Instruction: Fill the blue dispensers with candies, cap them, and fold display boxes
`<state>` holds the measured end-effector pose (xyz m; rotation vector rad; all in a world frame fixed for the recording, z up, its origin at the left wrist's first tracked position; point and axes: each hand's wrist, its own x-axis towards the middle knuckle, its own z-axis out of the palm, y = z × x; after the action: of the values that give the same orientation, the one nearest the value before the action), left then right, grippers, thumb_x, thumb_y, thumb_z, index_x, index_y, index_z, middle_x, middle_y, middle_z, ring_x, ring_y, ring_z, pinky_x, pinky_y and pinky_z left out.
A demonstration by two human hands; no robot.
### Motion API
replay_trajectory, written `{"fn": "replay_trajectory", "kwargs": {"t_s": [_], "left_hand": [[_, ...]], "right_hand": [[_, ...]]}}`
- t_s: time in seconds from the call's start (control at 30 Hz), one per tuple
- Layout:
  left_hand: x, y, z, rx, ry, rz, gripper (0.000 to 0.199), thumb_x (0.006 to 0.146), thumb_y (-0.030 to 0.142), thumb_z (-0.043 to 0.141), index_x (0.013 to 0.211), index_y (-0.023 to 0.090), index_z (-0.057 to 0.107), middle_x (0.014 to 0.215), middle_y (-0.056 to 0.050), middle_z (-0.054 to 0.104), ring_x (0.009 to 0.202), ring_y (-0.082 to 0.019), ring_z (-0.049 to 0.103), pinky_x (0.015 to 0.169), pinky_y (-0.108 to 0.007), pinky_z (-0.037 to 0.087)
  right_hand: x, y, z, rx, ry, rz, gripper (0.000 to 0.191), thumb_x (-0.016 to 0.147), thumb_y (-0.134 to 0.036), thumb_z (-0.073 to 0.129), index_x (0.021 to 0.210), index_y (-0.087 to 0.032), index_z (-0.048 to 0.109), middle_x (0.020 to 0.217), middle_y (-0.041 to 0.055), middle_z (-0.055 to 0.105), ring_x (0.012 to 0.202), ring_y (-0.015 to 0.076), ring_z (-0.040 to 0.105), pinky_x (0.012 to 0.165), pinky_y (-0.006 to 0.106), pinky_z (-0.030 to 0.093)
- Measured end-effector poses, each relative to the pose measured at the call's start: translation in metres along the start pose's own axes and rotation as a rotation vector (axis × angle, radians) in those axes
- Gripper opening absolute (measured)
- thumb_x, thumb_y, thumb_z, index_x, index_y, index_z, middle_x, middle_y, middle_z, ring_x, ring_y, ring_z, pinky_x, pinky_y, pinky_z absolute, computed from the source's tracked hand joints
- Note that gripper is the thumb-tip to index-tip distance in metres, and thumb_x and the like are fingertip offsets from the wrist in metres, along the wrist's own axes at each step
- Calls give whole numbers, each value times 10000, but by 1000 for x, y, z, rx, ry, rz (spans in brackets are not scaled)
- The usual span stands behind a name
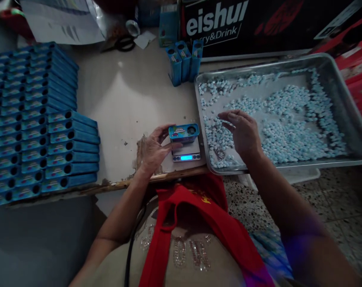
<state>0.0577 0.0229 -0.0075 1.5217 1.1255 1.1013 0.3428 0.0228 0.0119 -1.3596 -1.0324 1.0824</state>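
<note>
A blue candy box (184,132) stands on a small digital scale (186,152) with a lit blue display, close to the table's front edge. A dark round hole shows at the right end of its top. My left hand (155,148) grips this box from the left, thumb across its front and fingers behind. To the right, my right hand (245,133) hovers over a metal tray (288,166) of small pale blue and white candies (288,135). Its fingers point left, somewhat apart, and I see nothing held between them.
Rows of blue boxes (73,147) fill the table's left side. Three more boxes (183,63) stand behind the scale, near a black carton (216,28). Scissors (125,43) and papers (61,20) lie at the back. The table's front edge (115,185) is chipped.
</note>
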Motion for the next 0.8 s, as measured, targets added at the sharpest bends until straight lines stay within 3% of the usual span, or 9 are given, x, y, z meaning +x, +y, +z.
{"fn": "replay_trajectory", "kwargs": {"t_s": [0.13, 0.3, 0.5, 0.67, 0.8], "left_hand": [[-1, 10, -13, 95, 68, 34, 660, 760, 506, 912, 1317, 272, 645, 1374, -120, 716, 1322, -266, 669, 1107, -439, 552], [-6, 16, -26, 194, 158, 51, 558, 869, 522, 818, 1338, 283, 632, 1313, -103, 738, 1253, -250, 703, 1049, -420, 575], [-9, 28, -24, 316, 198, 105, 542, 915, 566, 756, 1345, 265, 620, 1312, -93, 722, 1246, -239, 689, 1086, -418, 557], [-3, 49, -23, 495, 132, 209, 656, 874, 683, 734, 1358, 253, 625, 1353, -109, 686, 1298, -273, 637, 1139, -441, 513], [6, 61, -15, 666, -5, 282, 823, 782, 740, 783, 1422, 255, 602, 1436, -122, 632, 1369, -332, 569, 1200, -499, 446]], "right_hand": [[0, -1, 0, -10, 13, 4, 208, 859, -514, 688, 915, -313, 690, 1084, 26, 756, 1197, 256, 664, 989, 417, 526], [1, 1, -1, 18, 29, 34, 161, 833, -460, 728, 876, -307, 705, 1044, 17, 752, 1165, 239, 669, 996, 399, 525], [3, 10, -7, -54, -34, -14, 157, 895, -468, 696, 893, -311, 694, 1066, 20, 754, 1154, 245, 683, 895, 393, 548], [1, 9, -4, -29, -6, 3, 139, 890, -456, 704, 897, -317, 708, 1076, 21, 754, 1153, 239, 685, 932, 391, 549], [0, 10, -5, -34, -7, -16, 189, 883, -508, 710, 922, -323, 715, 1103, 31, 759, 1167, 263, 679, 970, 432, 549]]}}
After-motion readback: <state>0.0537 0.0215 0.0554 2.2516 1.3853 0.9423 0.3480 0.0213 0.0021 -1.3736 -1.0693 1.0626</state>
